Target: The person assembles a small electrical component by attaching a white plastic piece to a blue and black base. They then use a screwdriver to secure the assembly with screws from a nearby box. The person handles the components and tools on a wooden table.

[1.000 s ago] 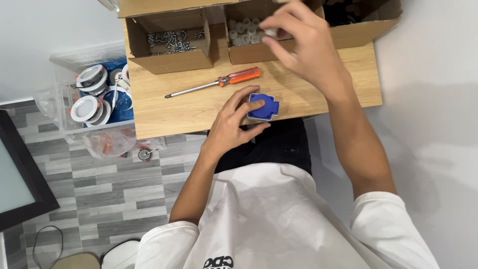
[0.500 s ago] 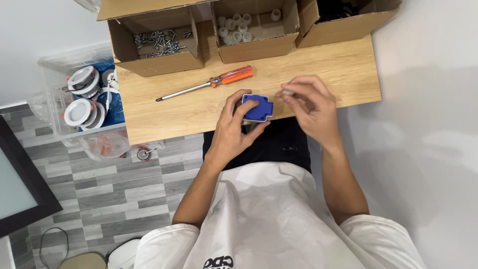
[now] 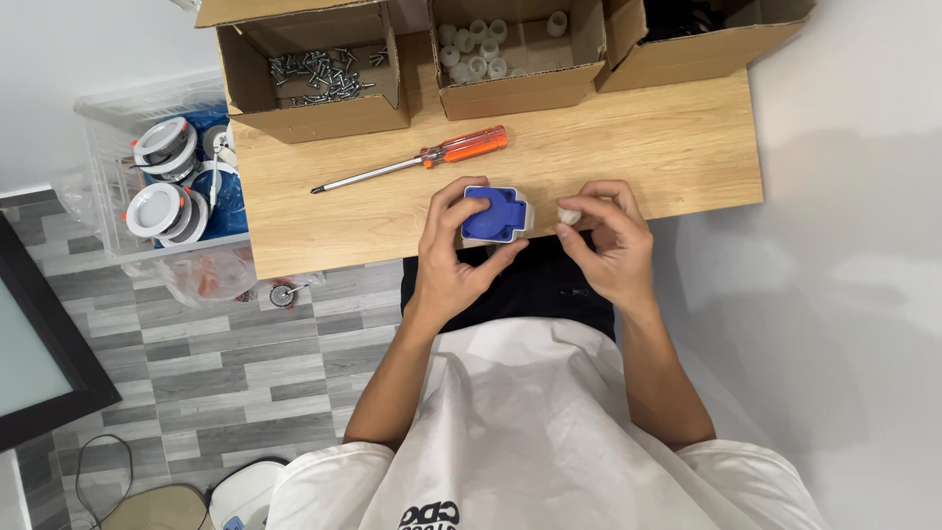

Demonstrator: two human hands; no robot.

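At the front edge of the wooden table [image 3: 677, 147], my left hand [image 3: 456, 260] grips a blue and white socket housing [image 3: 494, 214]. Just right of it, my right hand [image 3: 608, 245] pinches a small white plastic piece [image 3: 569, 214] between thumb and fingers. The two hands are close together, a few centimetres apart. An orange-handled screwdriver [image 3: 422, 159] lies on the table beyond my left hand.
Three open cardboard boxes line the table's far edge: one with screws [image 3: 314, 71], one with small white caps [image 3: 491, 44], one with dark contents [image 3: 687, 25]. A clear bin of round white fittings [image 3: 167, 182] stands on the floor at left, next to a plastic bag [image 3: 201, 280].
My right hand came back from the box of white caps holding a small white piece, down beside the blue housing. My left hand kept its grip on the housing.
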